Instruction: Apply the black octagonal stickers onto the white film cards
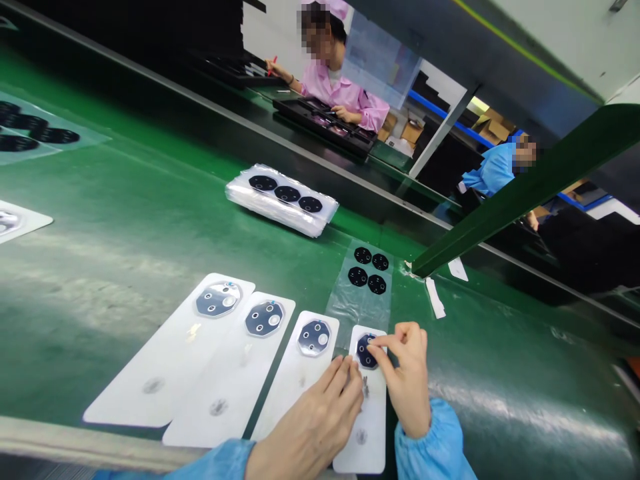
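Note:
Several white phone back covers lie side by side on the green table, each with a shiny octagonal camera plate. My right hand (407, 373) pinches thumb and forefinger together at the camera plate (367, 357) of the rightmost cover (360, 453). Whatever sits between those fingertips is too small to make out. My left hand (315, 420) rests with fingers stretched out on the left edge of that cover, partly hiding the neighbouring cover (287, 387). Farther left are two more covers, one (233, 387) overlapping the other (155, 360).
Beyond the covers lies a clear sheet (357, 310) with black octagonal stickers. A stack of film-wrapped sheets (280, 203) is farther back, another sticker sheet (93, 140) at far left. A green post (500, 200) slants at right. Co-workers (343, 93) sit across the rail.

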`<state>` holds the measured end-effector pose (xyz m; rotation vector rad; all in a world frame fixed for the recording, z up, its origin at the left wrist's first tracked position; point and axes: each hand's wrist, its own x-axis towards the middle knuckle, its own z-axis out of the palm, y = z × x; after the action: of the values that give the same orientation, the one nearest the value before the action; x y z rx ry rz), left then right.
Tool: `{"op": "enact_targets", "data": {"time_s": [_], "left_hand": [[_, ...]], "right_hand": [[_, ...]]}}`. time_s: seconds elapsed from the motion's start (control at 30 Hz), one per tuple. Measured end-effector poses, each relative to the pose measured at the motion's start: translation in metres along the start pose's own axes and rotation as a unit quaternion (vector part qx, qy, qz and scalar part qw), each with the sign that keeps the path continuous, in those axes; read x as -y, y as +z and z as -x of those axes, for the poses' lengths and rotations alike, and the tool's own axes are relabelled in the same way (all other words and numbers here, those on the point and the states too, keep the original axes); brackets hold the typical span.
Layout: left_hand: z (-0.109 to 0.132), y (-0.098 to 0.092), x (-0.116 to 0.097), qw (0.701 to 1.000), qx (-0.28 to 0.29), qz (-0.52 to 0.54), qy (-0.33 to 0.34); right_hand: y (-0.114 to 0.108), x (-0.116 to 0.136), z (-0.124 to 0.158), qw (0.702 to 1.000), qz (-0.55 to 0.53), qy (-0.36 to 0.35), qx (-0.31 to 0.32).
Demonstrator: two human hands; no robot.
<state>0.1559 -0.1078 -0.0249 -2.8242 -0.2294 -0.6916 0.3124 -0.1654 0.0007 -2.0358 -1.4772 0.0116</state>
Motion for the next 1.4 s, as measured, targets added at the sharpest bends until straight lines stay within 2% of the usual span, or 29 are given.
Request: {"op": "enact_targets", "data": {"time_s": [0.1,0.27,0.43,0.6,0.8,0.93,1.03,1.13,1.27,1.4], "left_hand": [[0.000,0.003,0.000,1.000,0.009,0.000,0.010],[0.002,0.009,-0.003,1.000,0.019,0.004,0.012],[0.001,0.003,-0.003,1.000,0.020,0.002,0.014],[0.001,0.002,-0.003,0.999,0.045,0.016,0.006],[-0.001,0.006,-0.007,0.999,0.041,0.032,-0.010],[0.000,0.006,-0.002,0.998,0.031,0.058,-0.017],[0.014,-0.005,0.011,0.997,0.010,0.076,-0.003],[0.038,-0.019,0.026,0.998,-0.010,0.065,-0.002],[0.059,-0.025,0.034,0.996,-0.033,0.040,-0.070],[0.060,-0.023,0.033,0.999,0.003,0.026,-0.035]], "right_hand": [[0.004,0.003,-0.005,1.000,0.003,-0.008,0.017],[0.006,0.004,-0.006,1.000,0.005,0.000,0.012],[0.007,0.005,-0.004,1.000,0.021,-0.005,0.008],[0.009,0.005,-0.001,0.999,0.034,-0.007,0.011],[0.001,0.000,-0.008,0.999,0.006,0.022,0.035],[-0.006,0.017,-0.017,0.998,-0.021,0.044,-0.026],[0.004,0.045,-0.019,1.000,-0.025,0.001,0.003],[0.025,0.066,-0.017,0.998,-0.020,-0.029,0.043],[0.045,0.069,-0.015,0.998,0.004,-0.049,0.047],[0.046,0.065,-0.018,0.998,0.003,-0.032,0.050]]}}
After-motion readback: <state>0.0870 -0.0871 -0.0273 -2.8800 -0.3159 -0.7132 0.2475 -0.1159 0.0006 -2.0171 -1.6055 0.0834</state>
